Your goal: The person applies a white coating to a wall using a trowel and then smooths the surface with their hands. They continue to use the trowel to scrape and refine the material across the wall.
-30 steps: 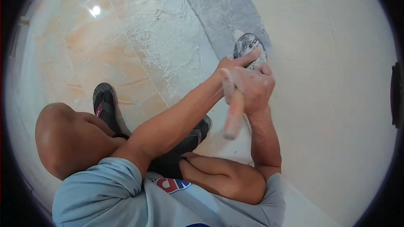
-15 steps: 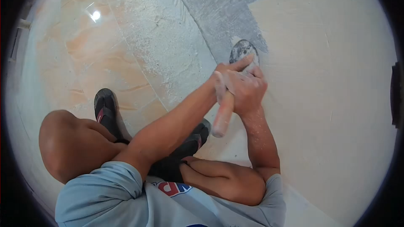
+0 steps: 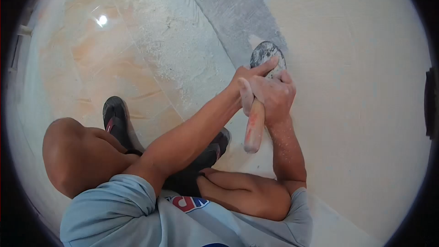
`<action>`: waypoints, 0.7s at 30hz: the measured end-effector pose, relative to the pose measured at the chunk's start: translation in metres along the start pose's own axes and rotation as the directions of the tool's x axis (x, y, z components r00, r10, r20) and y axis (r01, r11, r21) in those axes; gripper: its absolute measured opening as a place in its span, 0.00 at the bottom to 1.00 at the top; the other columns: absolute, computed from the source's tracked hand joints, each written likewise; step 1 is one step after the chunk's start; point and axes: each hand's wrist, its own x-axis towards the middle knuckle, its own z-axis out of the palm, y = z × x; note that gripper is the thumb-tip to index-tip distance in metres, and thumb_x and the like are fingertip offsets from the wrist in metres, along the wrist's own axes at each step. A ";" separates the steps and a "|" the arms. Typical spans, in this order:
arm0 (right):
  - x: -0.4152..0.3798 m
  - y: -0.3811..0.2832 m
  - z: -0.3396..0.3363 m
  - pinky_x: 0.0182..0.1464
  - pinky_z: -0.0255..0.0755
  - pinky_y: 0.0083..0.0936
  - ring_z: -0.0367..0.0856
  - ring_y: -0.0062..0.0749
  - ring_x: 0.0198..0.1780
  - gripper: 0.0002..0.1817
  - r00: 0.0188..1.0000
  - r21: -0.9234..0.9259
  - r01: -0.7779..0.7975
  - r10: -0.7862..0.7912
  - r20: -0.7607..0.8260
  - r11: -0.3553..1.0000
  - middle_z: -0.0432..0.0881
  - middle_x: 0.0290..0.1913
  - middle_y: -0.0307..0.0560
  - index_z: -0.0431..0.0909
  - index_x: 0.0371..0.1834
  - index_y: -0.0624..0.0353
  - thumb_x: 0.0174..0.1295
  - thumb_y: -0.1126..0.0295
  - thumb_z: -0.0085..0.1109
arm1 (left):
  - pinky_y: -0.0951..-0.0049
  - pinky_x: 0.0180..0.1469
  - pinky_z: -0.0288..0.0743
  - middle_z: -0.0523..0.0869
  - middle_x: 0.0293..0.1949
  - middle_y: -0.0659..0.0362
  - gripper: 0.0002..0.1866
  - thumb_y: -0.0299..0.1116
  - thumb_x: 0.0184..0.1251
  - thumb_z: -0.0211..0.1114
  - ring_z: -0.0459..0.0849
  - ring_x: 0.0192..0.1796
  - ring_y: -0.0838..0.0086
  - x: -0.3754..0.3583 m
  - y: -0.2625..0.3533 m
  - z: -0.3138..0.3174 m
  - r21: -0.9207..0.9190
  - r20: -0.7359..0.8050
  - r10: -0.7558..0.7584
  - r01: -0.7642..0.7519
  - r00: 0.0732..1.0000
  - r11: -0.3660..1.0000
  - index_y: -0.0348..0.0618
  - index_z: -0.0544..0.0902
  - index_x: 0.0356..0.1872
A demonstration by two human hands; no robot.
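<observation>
A trowel with a wooden handle (image 3: 254, 130) and a dark, round-ended blade (image 3: 264, 53) smeared with pale plaster lies against the wall surface. My right hand (image 3: 276, 97) is closed around the trowel where the handle meets the blade, and whitish dust coats its fingers. Just beside it, my left hand (image 3: 250, 72) grips the trowel too, one digit stretched along the top of the blade. Its other fingers are mostly hidden. The blade sits at the border between a grey coat (image 3: 238, 13) and a smooth cream coat (image 3: 347, 87).
Glossy orange-and-white tiles (image 3: 103, 59) cover the floor to the left. Pale powder and crumbs (image 3: 171, 41) lie along the wall's foot. My dark shoes (image 3: 115, 116) and bent knees are close below my arms.
Both hands and the trowel have shifted slightly to the right. The handle's lower end has swung right and a little down.
</observation>
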 end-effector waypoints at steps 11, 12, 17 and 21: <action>0.003 0.009 0.014 0.31 0.60 0.32 0.67 0.36 0.17 0.18 1.000 0.015 0.013 -0.013 0.012 1.000 0.72 0.15 0.37 0.71 0.17 0.47 0.59 0.64 0.71 | 0.70 0.34 0.80 0.85 0.31 0.58 0.23 0.51 0.76 0.69 0.85 0.31 0.71 -0.032 0.023 0.071 0.256 -0.505 0.161 -0.031 0.848 0.966 0.35 0.82 0.38; 0.001 0.011 0.022 0.30 0.59 0.32 0.66 0.36 0.17 0.20 0.999 0.029 0.040 -0.039 -0.017 0.999 0.71 0.14 0.36 0.70 0.17 0.46 0.58 0.61 0.74 | 0.70 0.34 0.80 0.85 0.31 0.58 0.23 0.51 0.76 0.69 0.85 0.31 0.71 -0.026 0.020 0.052 0.253 -0.505 0.158 -0.030 0.849 0.967 0.35 0.82 0.38; 0.003 0.011 0.010 0.30 0.60 0.31 0.67 0.35 0.18 0.14 0.999 0.081 0.049 -0.049 -0.010 0.996 0.74 0.17 0.38 0.76 0.18 0.47 0.58 0.68 0.70 | 0.69 0.32 0.78 0.84 0.34 0.58 0.22 0.48 0.73 0.74 0.84 0.31 0.71 -0.013 0.004 0.008 -0.185 0.233 0.054 -0.011 0.971 0.983 0.35 0.80 0.38; 0.002 0.018 0.025 0.32 0.63 0.32 0.69 0.38 0.19 0.11 0.998 0.020 0.051 -0.052 0.045 0.999 0.77 0.19 0.38 0.79 0.20 0.48 0.58 0.67 0.71 | 0.73 0.30 0.73 0.82 0.32 0.62 0.22 0.51 0.76 0.70 0.79 0.27 0.75 -0.014 0.014 0.021 -0.025 -0.002 0.188 -0.188 0.982 0.982 0.40 0.79 0.38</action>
